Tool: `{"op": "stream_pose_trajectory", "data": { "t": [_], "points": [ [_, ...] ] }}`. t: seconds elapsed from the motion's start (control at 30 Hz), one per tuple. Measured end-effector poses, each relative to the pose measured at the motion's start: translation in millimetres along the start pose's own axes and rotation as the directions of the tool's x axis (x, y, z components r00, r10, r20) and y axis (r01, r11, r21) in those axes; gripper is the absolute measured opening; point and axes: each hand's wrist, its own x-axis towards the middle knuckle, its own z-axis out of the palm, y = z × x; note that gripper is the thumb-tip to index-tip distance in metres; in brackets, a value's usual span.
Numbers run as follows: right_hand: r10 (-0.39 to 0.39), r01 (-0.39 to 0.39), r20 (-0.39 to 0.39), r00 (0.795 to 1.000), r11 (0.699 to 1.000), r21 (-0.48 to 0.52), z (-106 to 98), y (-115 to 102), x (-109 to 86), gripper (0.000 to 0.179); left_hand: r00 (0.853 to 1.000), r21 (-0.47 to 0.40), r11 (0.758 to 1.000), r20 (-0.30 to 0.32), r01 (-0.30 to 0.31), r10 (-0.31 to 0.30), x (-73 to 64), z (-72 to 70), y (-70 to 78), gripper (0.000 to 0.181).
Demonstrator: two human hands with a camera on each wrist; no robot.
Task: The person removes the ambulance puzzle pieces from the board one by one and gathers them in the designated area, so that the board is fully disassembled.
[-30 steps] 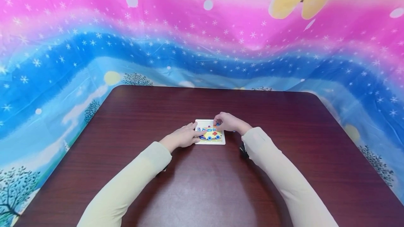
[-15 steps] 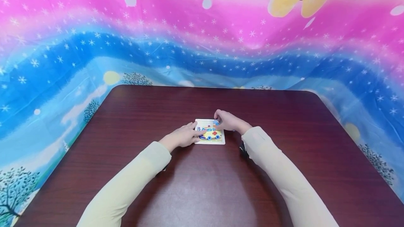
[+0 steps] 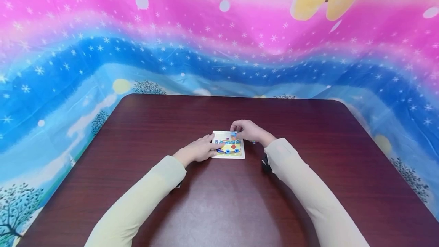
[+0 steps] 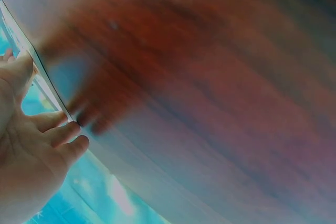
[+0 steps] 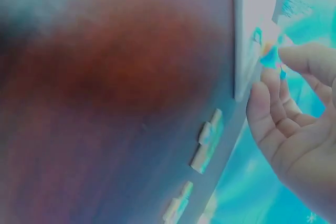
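A small white-framed jigsaw puzzle (image 3: 223, 135) with a yellow ambulance picture lies near the middle of the table. Along its left edge rests my left hand (image 3: 199, 149), fingers straight, the thumb reaching over the picture. The left wrist view shows those fingertips right at the frame's edge (image 4: 52, 88). My right hand (image 3: 249, 129) pinches a blue and orange jigsaw piece (image 3: 233, 135) between thumb and fingers over the puzzle's upper right part. In the right wrist view the piece (image 5: 270, 57) is partly covered by the fingertips. White base shows along the puzzle's top.
Loose jigsaw pieces lie on the table right of the frame; the right wrist view shows one piece (image 5: 210, 142) and another piece (image 5: 179, 203). The forearm hides most of them from the head view. A patterned cloth (image 3: 219, 48) hangs behind the dark wooden table (image 3: 219, 205).
My right hand has shifted slightly left over the puzzle with the blue and orange piece, showing more of the ambulance's right end. The left hand has stayed in place.
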Motion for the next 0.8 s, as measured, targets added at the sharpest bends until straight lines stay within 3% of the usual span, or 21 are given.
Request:
{"op": "stream_pose_trajectory", "data": {
  "t": [0.3, 0.5, 0.8],
  "points": [
    [0.105, -0.1, -0.039, 0.994, 0.988, 0.115, -8.6, 5.5, -4.9, 0.006, 1.0, 0.006, 1.0, 0.0, 0.005, -0.005, 0.5, 1.3, -0.4, 0.046],
    [0.127, -0.111, -0.062, 0.99, 0.97, 0.216, -24.5, 14.5, -15.0, 0.008, 1.0, -0.01, 1.0, -0.014, 0.009, -0.01, 1.2, 3.5, -0.7, 0.046],
    [0.159, -0.13, -0.094, 0.983, 0.956, 0.264, -54.4, 45.2, -37.6, 0.014, 0.999, -0.004, 1.0, -0.038, -0.014, 0.013, -1.5, 3.8, 0.5, 0.046]
  ]
}}
